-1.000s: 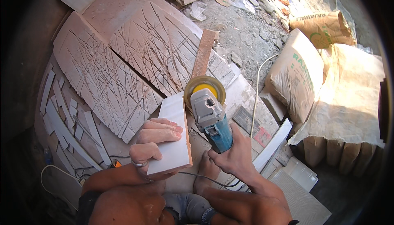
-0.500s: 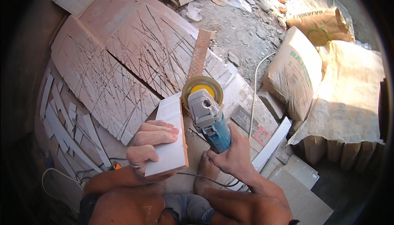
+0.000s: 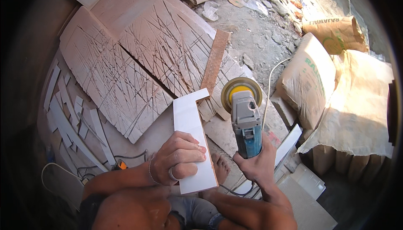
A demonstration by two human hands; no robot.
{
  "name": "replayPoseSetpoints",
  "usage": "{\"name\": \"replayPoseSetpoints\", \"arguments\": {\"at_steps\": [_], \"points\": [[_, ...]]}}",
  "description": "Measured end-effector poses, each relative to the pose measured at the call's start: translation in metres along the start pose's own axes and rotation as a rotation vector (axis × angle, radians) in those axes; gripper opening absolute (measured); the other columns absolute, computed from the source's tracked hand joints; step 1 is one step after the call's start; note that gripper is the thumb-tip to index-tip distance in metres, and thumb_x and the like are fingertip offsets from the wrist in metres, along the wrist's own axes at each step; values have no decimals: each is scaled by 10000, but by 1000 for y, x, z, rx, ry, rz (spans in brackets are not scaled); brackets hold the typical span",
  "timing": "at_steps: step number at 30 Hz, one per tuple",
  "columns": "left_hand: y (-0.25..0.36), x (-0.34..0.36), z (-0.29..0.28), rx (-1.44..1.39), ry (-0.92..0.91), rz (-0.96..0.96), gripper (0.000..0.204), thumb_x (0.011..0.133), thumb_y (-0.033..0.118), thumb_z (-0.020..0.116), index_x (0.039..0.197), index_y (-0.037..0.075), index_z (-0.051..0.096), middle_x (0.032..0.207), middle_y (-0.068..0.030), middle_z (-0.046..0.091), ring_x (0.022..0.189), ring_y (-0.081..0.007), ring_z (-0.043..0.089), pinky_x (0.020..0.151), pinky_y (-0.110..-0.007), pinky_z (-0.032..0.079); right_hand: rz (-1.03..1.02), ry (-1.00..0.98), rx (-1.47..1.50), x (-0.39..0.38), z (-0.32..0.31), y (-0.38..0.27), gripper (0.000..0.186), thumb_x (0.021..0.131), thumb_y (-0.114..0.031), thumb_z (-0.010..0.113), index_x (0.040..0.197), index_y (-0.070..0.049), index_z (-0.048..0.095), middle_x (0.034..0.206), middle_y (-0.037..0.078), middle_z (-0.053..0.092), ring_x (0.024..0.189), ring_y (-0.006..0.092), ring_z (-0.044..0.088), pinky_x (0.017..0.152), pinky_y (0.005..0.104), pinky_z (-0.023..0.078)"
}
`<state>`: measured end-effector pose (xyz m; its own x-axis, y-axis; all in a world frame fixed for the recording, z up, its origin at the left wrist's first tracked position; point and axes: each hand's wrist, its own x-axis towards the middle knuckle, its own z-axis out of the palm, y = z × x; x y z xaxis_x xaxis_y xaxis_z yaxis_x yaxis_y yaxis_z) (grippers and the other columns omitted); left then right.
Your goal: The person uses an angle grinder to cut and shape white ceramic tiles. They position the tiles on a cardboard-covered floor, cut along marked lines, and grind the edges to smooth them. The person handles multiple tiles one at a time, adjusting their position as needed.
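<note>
My left hand (image 3: 177, 158), with a ring and a bracelet, is closed around a white ceramic tile piece (image 3: 187, 116). The tile has a raw reddish-brown edge and an L-shaped outline, with a short arm at its far end pointing right. My right hand (image 3: 259, 159) grips the teal body of an angle grinder (image 3: 247, 123), its fingers partly hidden behind the tool. At the grinder's far end, the round cutting disc (image 3: 227, 94) with a yellow centre stands apart from the tile, to its right.
Two large boards (image 3: 105, 77) covered in crossing cut lines lie ahead, with a brown strip (image 3: 216, 58) across their right side. White tile offcuts (image 3: 69, 119) are scattered left. Paper sacks (image 3: 308, 81) stand right beside a pale cable (image 3: 267, 85). Rubble (image 3: 277, 28) lies far off.
My right hand has drawn the grinder rightward, away from the tile. My left hand has shifted right and slightly down with the tile, whose notch now shows.
</note>
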<state>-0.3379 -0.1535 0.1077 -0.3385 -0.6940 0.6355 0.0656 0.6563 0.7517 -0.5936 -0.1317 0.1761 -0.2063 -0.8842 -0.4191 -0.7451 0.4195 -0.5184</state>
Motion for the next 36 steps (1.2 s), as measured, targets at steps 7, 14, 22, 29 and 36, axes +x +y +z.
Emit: {"name": "replayPoseSetpoints", "arguments": {"at_steps": [7, 14, 22, 29, 36], "points": [[5, -38, 33, 184, -199, 3, 145, 931, 170, 699, 1073, 143, 699, 1175, 14, 713, 1147, -153, 688, 1013, -420, 514, 181, 62, 76, -2, -13, 19, 339, 670, -156, 775, 942, -18, 626, 808, 105, 667, 768, 234, 644, 812, 392, 537], [-3, -73, 63, 409, -337, -32, 162, 959, 217, 697, 1118, 245, 708, 1220, 97, 716, 1233, -80, 651, 1151, -510, 292, 149, 83, 114, -7, -18, 45, 353, 664, -128, 785, 951, -14, 615, 815, 59, 632, 764, 188, 595, 763, 347, 513], [-28, -85, 64, 519, -444, 47, 168, 950, 238, 685, 1111, 267, 647, 1148, 127, 660, 1248, -61, 618, 1148, -534, 260, 234, 68, 198, -15, -25, 38, 301, 692, -80, 785, 924, -20, 604, 770, 0, 622, 675, 108, 588, 657, 281, 498], [-46, -60, 44, 732, -396, -33, 176, 951, 217, 661, 1121, 258, 648, 1144, 82, 662, 1238, -81, 619, 1150, -553, 249, 234, 86, 187, -18, -26, 38, 276, 694, -70, 778, 894, -24, 593, 757, -2, 620, 670, 103, 583, 649, 279, 493], [-68, -43, 38, 777, -466, -109, 249, 927, 181, 660, 1176, 188, 655, 1304, 0, 637, 1349, -170, 551, 1171, -499, 304, 172, 94, 197, -19, -29, 42, 277, 684, -80, 770, 886, -29, 588, 734, -5, 604, 661, 102, 567, 649, 285, 488]]}}
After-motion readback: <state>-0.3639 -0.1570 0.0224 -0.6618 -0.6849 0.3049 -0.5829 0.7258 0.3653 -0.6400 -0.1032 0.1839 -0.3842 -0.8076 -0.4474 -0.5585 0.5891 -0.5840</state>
